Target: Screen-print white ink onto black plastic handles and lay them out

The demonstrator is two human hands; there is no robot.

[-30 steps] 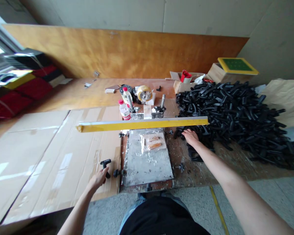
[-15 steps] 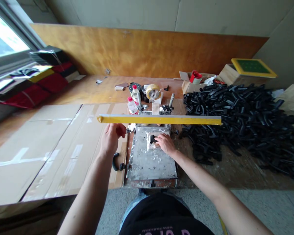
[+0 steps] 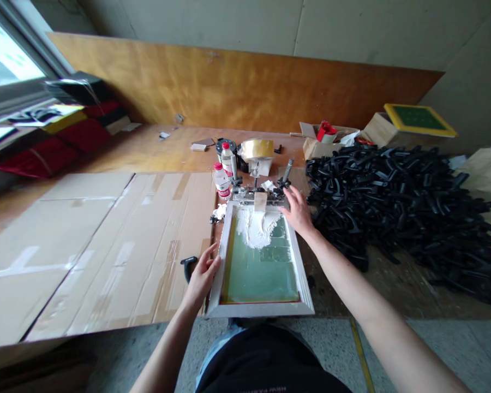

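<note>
Left hand [image 3: 202, 279]: open, fingers spread, fingertips [image 3: 216, 261] against the left rim of a screen-printing frame [image 3: 259, 311], no pinch. Black plastic handle [image 3: 187, 266] just beside the wrist side of that hand, partly hidden behind it, off the frame's left edge.

Right hand [image 3: 298, 213]: also open and spread, resting at the far right corner of the frame, no pinch, close to a metal hinge clamp [image 3: 256, 194].

Frame lying flat on a paint-spattered wooden board [image 3: 319, 284], directly in front of the body, far end held in the clamp. Green mesh [image 3: 259, 275] inside the rim, thick white ink [image 3: 254, 229] smeared across the far part.

Beyond the clamp: two plastic bottles with red caps [image 3: 221, 180], roll of packing tape [image 3: 256, 149]. To the right, a large heap of black plastic pieces [image 3: 393, 210]. To the left, flattened cardboard sheets [image 3: 106, 245] on the wooden table [image 3: 147, 142].
</note>
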